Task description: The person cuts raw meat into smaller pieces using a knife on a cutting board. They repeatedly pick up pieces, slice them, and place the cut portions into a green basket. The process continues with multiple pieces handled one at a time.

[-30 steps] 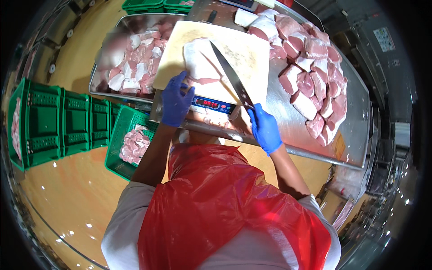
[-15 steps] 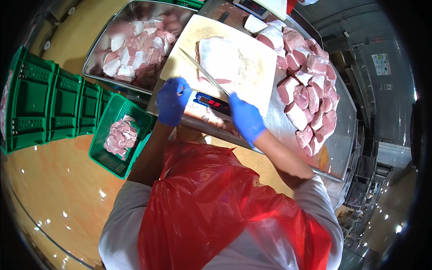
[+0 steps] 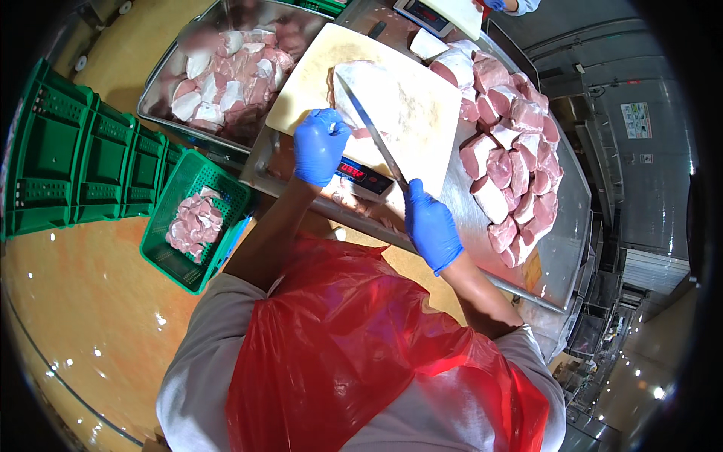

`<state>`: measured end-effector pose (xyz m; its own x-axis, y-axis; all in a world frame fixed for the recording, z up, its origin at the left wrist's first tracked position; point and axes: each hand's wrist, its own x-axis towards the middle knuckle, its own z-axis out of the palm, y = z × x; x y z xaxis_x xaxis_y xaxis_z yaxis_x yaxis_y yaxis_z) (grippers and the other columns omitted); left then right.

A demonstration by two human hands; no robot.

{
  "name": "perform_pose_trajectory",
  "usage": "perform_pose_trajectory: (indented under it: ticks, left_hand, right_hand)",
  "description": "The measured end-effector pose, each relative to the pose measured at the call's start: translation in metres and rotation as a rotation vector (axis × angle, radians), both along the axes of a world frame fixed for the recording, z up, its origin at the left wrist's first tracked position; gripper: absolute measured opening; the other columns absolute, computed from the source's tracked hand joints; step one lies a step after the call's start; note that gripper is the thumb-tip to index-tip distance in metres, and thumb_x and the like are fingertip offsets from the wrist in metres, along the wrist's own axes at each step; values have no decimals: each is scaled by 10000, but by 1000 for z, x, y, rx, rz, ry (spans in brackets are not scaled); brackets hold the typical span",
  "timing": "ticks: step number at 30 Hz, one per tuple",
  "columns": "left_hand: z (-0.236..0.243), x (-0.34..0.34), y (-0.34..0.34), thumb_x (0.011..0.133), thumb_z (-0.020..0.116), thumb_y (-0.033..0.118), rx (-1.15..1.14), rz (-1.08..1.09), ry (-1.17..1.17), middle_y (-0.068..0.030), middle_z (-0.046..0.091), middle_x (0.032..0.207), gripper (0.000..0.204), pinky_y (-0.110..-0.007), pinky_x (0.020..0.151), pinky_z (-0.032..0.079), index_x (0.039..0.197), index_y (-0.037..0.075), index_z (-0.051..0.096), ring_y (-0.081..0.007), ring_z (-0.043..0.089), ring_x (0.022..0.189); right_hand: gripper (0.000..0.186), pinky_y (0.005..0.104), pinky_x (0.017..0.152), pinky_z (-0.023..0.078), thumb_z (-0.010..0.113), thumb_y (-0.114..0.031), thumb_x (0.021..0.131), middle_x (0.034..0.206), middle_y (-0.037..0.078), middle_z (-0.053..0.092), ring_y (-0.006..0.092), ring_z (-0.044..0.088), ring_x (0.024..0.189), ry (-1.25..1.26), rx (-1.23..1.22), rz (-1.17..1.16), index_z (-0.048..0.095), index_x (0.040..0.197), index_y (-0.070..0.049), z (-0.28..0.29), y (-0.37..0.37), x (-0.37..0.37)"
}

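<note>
A long knife [image 3: 370, 126] is in my right hand [image 3: 431, 226], which wears a blue glove. Its blade slants up and left across a pale, fat-covered slab of meat [image 3: 380, 94]. The slab lies on a white cutting board [image 3: 433, 124]. Gloved in blue as well, my left hand [image 3: 319, 148] is closed at the board's near left edge, beside the slab. Whatever its curled fingers hold, if anything, is hidden. A digital scale [image 3: 361, 176] with a lit red display sits at the board's near edge, between my hands.
Cut meat chunks [image 3: 520, 166] are heaped on the steel table [image 3: 467, 218] at right. A metal tub [image 3: 154, 94] of meat pieces stands far left. Below it is a green basket [image 3: 158, 245] of trimmings, beside green crates [image 3: 60, 151]. Another person's gloved hand [image 3: 495, 4] shows at the top.
My left hand has moved right and up to the board's edge. The knife has swung over the slab, its tip now farther right, and my right hand sits slightly lower and right.
</note>
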<state>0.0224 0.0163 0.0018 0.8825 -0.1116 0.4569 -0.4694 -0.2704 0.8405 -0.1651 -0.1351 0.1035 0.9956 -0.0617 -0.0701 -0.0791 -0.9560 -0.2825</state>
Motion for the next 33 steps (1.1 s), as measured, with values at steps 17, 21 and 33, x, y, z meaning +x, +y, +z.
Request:
perform_pose_trajectory:
  ticks: [17,21,33]
  left_hand:
    - [-11,10,20,743,716,45,-52,-4,87,-132,635,674,75,-360,595,525,775,31,651,-252,638,588]
    - [-24,28,74,762,755,55,280,100,-107,-82,688,777,98,-305,633,523,842,67,700,-149,642,655]
    - [-49,13,234,869,668,126,598,115,-131,-217,677,1142,302,-403,896,534,1133,-19,681,-359,664,1028]
  right_hand:
    - [238,506,689,555,545,-97,929,842,249,689,431,692,779,46,-110,63,461,1127,3,-30,49,128]
    - [372,533,629,522,577,-85,899,815,245,671,464,658,724,105,-132,110,433,1232,-2,-17,6,49]
    - [235,334,525,462,546,-155,1046,711,124,645,174,572,547,-291,374,-392,540,1193,28,-25,-48,-58]
